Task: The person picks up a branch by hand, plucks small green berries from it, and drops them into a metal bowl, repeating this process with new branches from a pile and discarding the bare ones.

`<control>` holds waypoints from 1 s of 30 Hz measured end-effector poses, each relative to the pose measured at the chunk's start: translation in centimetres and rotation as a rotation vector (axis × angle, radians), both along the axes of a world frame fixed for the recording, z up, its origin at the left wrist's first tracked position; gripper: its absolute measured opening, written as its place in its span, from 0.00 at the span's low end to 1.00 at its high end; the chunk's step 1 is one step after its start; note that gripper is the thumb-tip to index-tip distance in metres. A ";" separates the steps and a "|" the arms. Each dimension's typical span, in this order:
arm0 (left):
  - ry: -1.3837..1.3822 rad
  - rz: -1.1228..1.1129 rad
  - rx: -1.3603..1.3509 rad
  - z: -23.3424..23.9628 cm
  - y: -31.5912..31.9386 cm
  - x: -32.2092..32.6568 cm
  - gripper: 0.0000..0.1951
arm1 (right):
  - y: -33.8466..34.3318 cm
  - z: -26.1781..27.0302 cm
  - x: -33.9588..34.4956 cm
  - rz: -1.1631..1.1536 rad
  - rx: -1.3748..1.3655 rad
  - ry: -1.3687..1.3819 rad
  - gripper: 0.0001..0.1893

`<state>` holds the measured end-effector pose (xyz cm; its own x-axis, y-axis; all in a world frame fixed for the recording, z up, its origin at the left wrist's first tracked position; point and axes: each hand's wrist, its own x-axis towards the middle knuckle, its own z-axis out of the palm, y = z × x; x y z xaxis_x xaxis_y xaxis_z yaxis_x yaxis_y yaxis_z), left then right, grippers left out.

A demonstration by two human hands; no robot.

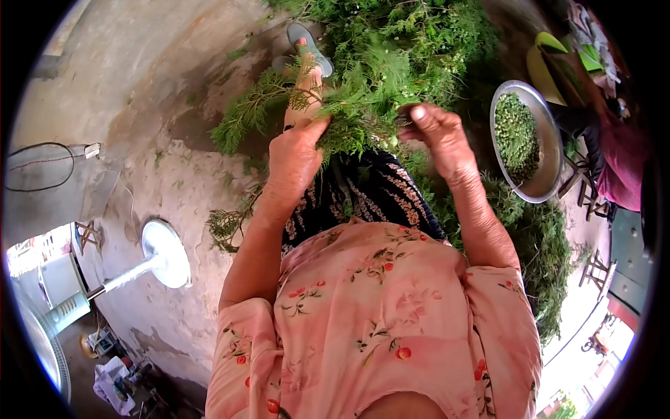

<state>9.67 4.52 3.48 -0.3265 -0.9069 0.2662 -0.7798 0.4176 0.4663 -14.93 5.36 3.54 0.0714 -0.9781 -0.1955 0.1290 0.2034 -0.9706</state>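
My left hand (296,154) grips a leafy green conifer branch (361,112), which looks like arborvitae and spreads over my lap. One feathery side spray (243,110) of foliage sticks out to the left of that hand. Close to the branch's right side is my right hand (439,139), thumb up and fingers curled; whether anything is pinched in it is hidden. Small pale-green cones show among the leaves. Beyond my knees lies a large heap of the same cut branches (413,31).
A metal basin (550,152) partly filled with small green cones stands at the right. Past it sits another person in a maroon garment (623,162). More cut foliage (544,262) lies along my right side. A standing fan's round base (165,254) is at left on the worn floor.
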 end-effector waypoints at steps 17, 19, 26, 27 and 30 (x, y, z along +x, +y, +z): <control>-0.337 0.076 -0.042 -2.5 0.5 1.6 0.20 | 3.1 -0.8 10.0 0.313 0.537 -0.188 0.18; -0.311 0.071 -0.083 -3.8 0.5 1.9 0.17 | 4.1 0.7 11.0 0.258 0.586 -0.201 0.17; -0.274 0.088 -0.196 -6.6 0.2 1.1 0.07 | 5.4 1.5 10.3 0.200 0.668 -0.251 0.14; -0.274 0.088 -0.196 -6.5 0.0 1.4 0.07 | 5.6 1.9 9.9 0.201 0.669 -0.251 0.14; -0.161 0.177 -0.142 -5.3 -0.4 2.8 0.06 | 6.7 3.1 9.4 0.254 0.567 -0.142 0.13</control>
